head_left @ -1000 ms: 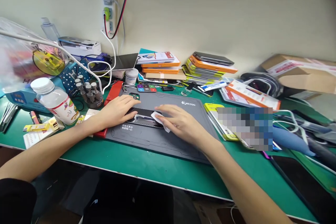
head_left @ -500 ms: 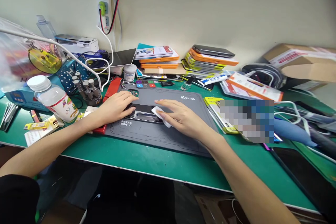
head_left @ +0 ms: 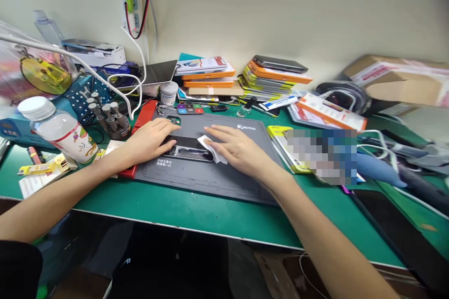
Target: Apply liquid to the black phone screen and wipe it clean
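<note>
A black smartphone (head_left: 189,151) lies flat on a dark grey work mat (head_left: 210,181), its glossy face reflecting light. My left hand (head_left: 151,139) closes round the phone's left end, with the thumb along the near edge and the fingers on the far side. A crumpled white wipe (head_left: 218,156) sits under the thumb side of my right hand (head_left: 238,149), pressed against the phone's right end. The upper fingers of that hand stretch out over the mat. Part of the wipe is hidden by the hand.
Left of the mat stand a screwdriver holder (head_left: 114,126) and a white-capped bottle (head_left: 70,135). Stacked boxes (head_left: 205,74) line the wall. At the right lie yellow packages (head_left: 280,147), another phone (head_left: 389,224) and cables. The green table's (head_left: 196,210) front edge runs below my forearms.
The whole view has shifted, so things appear slightly further left and higher. My right hand's upper fingers sit a little further from the wipe. Both hands stay at the phone.
</note>
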A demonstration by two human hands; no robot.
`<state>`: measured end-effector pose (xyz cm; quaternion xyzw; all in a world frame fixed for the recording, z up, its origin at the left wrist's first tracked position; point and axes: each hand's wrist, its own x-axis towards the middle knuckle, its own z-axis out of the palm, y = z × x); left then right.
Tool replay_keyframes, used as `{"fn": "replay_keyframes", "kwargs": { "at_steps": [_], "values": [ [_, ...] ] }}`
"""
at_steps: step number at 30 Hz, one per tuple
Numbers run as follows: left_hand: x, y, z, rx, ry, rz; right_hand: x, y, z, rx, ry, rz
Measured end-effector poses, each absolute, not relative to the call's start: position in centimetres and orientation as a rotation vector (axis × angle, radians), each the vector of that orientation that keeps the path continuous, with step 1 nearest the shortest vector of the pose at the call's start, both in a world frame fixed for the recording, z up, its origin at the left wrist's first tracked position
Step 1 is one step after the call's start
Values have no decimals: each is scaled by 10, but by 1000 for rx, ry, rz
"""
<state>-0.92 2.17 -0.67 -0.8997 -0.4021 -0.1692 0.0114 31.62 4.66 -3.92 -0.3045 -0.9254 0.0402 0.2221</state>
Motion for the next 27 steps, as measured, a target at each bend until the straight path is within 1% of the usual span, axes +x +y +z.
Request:
{"fn": "replay_keyframes", "kwargs": {
  "at_steps": [4,8,14,20,23,27],
  "values": [
    [-8,21,-6,-2802,-1258,-504,313,45,-37,-787,-2599,89],
    [-7,21,-7,-2804,-1250,-506,319,48,-39,-865,-2582,29],
    [-6,21,-6,-2811,-1271,-486,342,59,-48,-890,-2468,115],
    [-7,21,-5,-2904,-1260,-290,337,58,-48,-880,-2391,177],
    [-7,21,-5,-2920,-1268,-227,325,49,-46,-913,-2411,118],
    [-5,19,-3,-2881,-1310,-234,321,45,-44,-974,-2428,-16]
  ]
}}
